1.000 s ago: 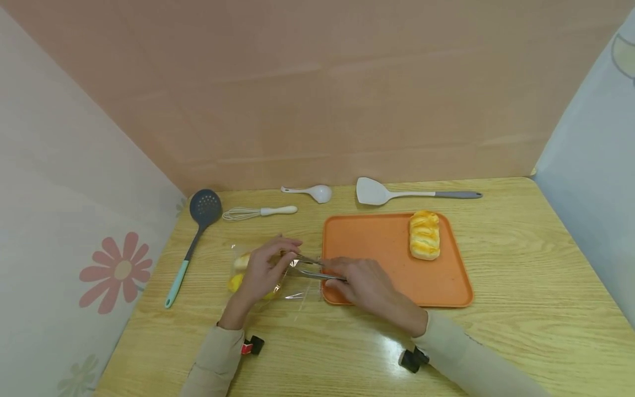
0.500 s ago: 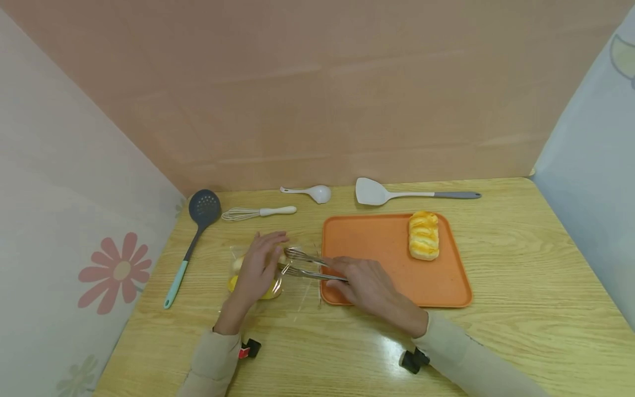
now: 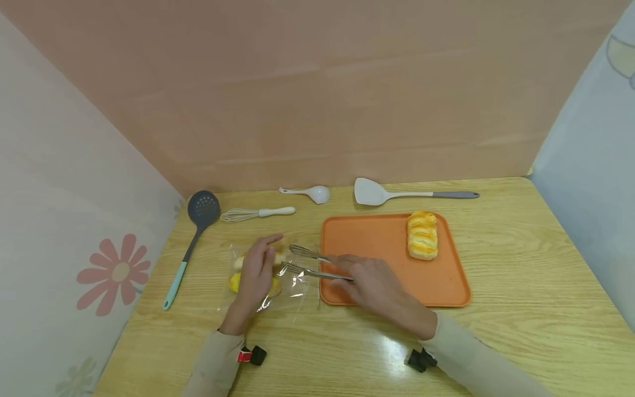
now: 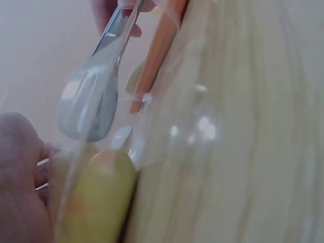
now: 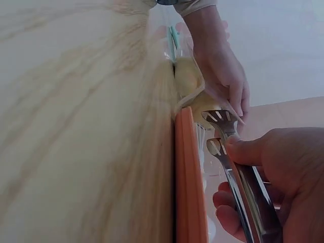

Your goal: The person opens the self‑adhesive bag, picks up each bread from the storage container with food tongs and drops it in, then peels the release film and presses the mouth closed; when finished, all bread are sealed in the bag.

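Tongs [image 3: 319,274]: arms apart, nothing btwn heads, at tray end of clear bag [image 3: 300,292]; in/out of bag: can't tell. R hand [image 3: 379,284]: fingers curled round tongs. L hand [image 3: 254,275]: over bag, fingers approx. straight; film grip: can't tell. Bag holds yellow bread [image 3: 235,282], pale bread [image 3: 239,262]. Tray [image 3: 367,237] w/ loaf [image 3: 423,236]: just beside, R. Step (est.): tong work at bag. Next move prob. calls for film kept clear of heads.

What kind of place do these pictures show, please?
It looks like a food-preparation area, perhaps a play kitchen: a whisk and a spatula lie on the table, and a tray holds bread.
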